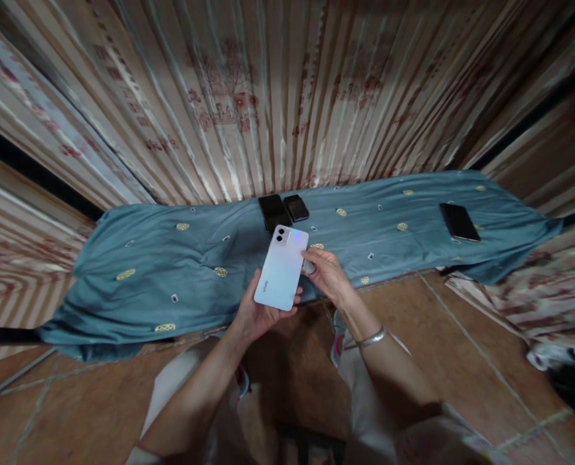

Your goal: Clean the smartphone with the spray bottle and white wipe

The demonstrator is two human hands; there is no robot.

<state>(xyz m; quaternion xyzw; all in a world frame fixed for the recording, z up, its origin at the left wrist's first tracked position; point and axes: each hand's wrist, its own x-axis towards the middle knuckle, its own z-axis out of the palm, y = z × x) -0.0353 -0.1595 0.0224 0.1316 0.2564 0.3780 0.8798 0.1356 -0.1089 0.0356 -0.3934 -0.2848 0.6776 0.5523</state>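
A pale white-lilac phone [282, 268] is held back side up, its camera bump toward the far end, over the near edge of a blue cloth [171, 258]. My left hand [258, 313] grips the phone's lower end from beneath. My right hand [329, 274] pinches the phone's right edge near the top, and a small light object shows at its fingertips. A metal bangle [372, 337] sits on my right wrist.
Two dark phones [274, 210] [296, 207] lie side by side on the cloth just beyond the held phone. A third dark phone [459, 221] lies far right. Patterned curtains [249, 97] hang behind. Tiled floor [462, 361] and my legs are below.
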